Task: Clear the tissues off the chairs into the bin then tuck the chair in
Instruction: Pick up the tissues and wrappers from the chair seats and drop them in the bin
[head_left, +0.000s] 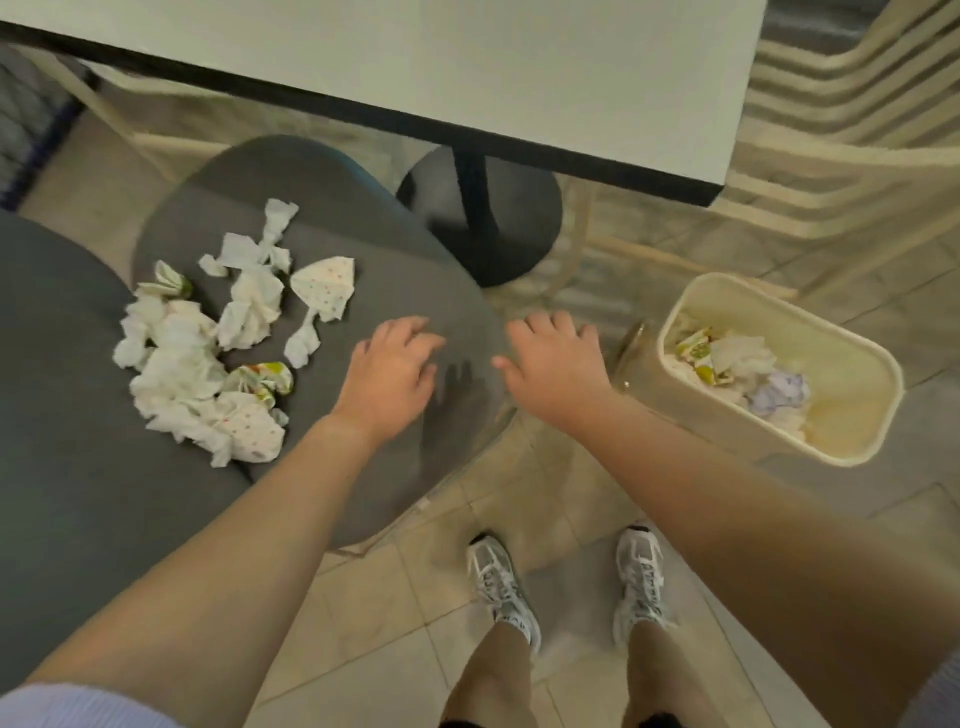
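Beneath the smooth white tabletop (467, 67), a rounded grey fabric chair (395, 291) carries crumpled, partly patterned tissues (208, 353) on its left half. Right of it a cream plastic bin (857, 415) holds more. Left hand (389, 374) and right hand (556, 364) hover, fingers relaxed, holding nothing.

chair seat (395, 291): left of centre, part-way out from under the worktop (519, 78), which lies beyond it
tissues (228, 332): heaped on the left part of the seat
left hand (387, 371): over the seat's right part, right of the tissues, apart from them
right hand (553, 364): at the seat's right edge, between seat and bin
bin (852, 447): on the floor (389, 613), right of the chair, with tissues inside
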